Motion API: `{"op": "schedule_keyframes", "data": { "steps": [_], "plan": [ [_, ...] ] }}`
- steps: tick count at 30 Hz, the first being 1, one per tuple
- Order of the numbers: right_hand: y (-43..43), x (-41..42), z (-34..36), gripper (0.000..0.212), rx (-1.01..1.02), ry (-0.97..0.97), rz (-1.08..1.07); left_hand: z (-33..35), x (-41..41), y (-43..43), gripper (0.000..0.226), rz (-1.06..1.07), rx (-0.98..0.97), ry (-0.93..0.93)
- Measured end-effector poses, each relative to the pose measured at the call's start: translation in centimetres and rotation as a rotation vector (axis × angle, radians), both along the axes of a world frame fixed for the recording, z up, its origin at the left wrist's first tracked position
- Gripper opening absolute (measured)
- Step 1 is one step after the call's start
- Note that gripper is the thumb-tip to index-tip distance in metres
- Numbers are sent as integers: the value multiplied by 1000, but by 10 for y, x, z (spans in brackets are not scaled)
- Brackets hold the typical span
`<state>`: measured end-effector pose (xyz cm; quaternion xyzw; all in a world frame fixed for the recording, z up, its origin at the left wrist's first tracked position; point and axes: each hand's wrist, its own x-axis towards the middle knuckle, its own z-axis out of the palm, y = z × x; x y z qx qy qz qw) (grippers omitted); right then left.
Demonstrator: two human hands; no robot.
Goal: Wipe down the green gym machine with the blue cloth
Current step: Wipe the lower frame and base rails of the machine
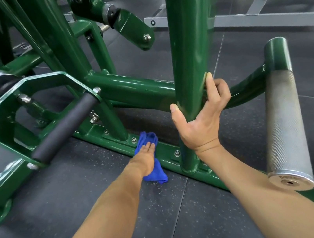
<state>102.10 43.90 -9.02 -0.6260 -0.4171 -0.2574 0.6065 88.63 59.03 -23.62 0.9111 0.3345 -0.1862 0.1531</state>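
Blue cloth (154,173) under your flat-fingered left hand (147,157) wipes the base rail (167,156); your right hand (199,120), at 2 o'clock, grips the upright post (189,41). Next, sweep toward 10 o'clock.

The cloth (147,139) is pressed onto the base rail (171,160) of the gym machine (52,32) under the fingers (149,145) of the left hand (147,158), with part of it draped toward the floor (81,192) below the palm. Right of those fingers, the upright post (188,52) is gripped by the right hand (204,123), just above its joint with the rail. A cross tube (136,87) is set behind both hands' fingers. A padded handle (65,127) is placed left of the left fingers, and a knurled peg (282,119) right of the right fingers.
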Motion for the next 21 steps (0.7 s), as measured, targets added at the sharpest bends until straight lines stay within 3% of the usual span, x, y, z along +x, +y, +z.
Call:
{"op": "schedule_keyframes", "data": {
  "steps": [7, 12, 15, 18, 21],
  "plan": [
    [0, -1, -1, 86, 16, -5, 8, 1, 7, 8, 80, -34, 73, -9],
    [1, -2, 2, 87, 41, 5, 22, -11, 19, -15, 82, -277, 54, -92],
    [0, -2, 1, 87, 29, 0, 16, -12, 18, -11, 88, -274, -93, -126],
    [-1, -1, 1, 87, 13, 16, 8, -6, 17, -1, 91, -251, -76, -85],
    [-2, -1, 1, 86, 5, 20, -1, -4, 27, 9, 80, -94, 1, -94]
  ]
}}
